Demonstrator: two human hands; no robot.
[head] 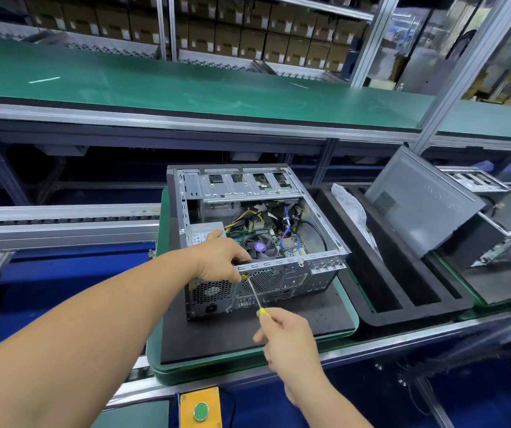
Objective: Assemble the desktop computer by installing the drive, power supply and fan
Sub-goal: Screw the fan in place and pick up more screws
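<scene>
Green conveyor belt across the upper frame, shelves of cardboard boxes along the top, yellow box with green button at bottom centre, black foam tray at right

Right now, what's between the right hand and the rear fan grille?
Head view: only the thin metal shaft of the yellow-handled screwdriver, from the right hand to the open grey computer case's round fan grille.

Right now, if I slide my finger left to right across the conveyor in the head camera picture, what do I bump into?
open computer case → black foam tray → leaning grey side panel → second computer case
</scene>
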